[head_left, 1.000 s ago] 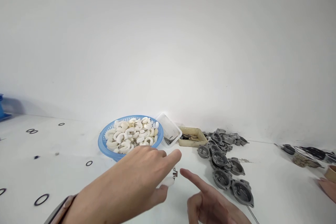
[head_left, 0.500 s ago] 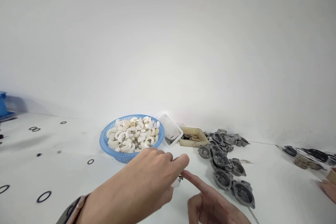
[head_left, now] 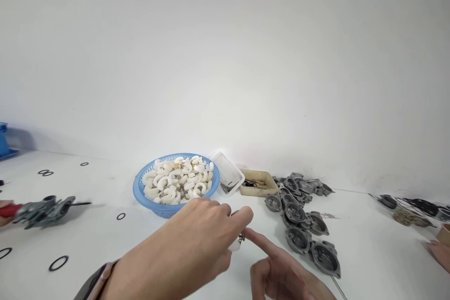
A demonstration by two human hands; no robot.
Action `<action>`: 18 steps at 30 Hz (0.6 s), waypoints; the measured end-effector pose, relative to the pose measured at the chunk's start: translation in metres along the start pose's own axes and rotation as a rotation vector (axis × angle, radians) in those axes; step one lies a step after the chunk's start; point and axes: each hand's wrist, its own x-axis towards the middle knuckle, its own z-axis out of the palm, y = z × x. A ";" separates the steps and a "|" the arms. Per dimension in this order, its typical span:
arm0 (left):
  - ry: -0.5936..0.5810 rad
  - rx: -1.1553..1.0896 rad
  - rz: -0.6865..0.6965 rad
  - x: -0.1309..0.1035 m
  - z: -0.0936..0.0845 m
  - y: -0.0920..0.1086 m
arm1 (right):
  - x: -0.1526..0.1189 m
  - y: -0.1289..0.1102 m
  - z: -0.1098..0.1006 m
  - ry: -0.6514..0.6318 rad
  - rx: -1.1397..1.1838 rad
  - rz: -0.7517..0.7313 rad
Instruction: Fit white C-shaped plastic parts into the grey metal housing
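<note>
My left hand (head_left: 207, 239), with a watch at its wrist, is closed on a white carburetor float (head_left: 234, 245). Most of the float is hidden behind the fingers; a bit of its white body and its small metal hinge (head_left: 241, 237) show. My right hand (head_left: 286, 269) has its index finger stretched out, the tip touching the metal hinge. Its other fingers are bent and appear to hold nothing. Just beyond my left hand stands a blue basket (head_left: 140, 195) heaped with white floats (head_left: 176, 182).
Grey carburetor bowls (head_left: 297, 239) lie clustered right. Behind are a white tray (head_left: 228, 173) and a beige tray (head_left: 258, 191) with small parts. Black rings (head_left: 58, 263) lie left. A co-worker's hand (head_left: 4, 213) is beside a carburetor (head_left: 45, 211); another person's hand (head_left: 439, 252) shows right.
A carburetor, with a co-worker's hand and something red beside it, has come into view from the left. My own hands and the float are almost still.
</note>
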 end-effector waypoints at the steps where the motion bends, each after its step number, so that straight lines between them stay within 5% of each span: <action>1: -0.008 -0.011 0.001 0.000 0.000 0.000 | 0.002 -0.001 0.001 -0.001 -0.014 -0.025; 4: -0.026 -0.038 0.006 -0.001 -0.002 -0.001 | 0.008 -0.004 0.008 0.184 -0.235 -0.123; 7: -0.048 -0.050 -0.007 -0.002 -0.003 0.001 | 0.012 -0.001 0.016 0.501 -0.701 -0.143; 9: -0.056 -0.054 -0.018 -0.002 -0.003 0.003 | 0.013 0.004 0.019 0.593 -0.927 -0.157; 18: -0.020 -0.004 0.006 0.007 0.012 0.003 | 0.024 0.001 0.017 0.538 -1.301 -0.707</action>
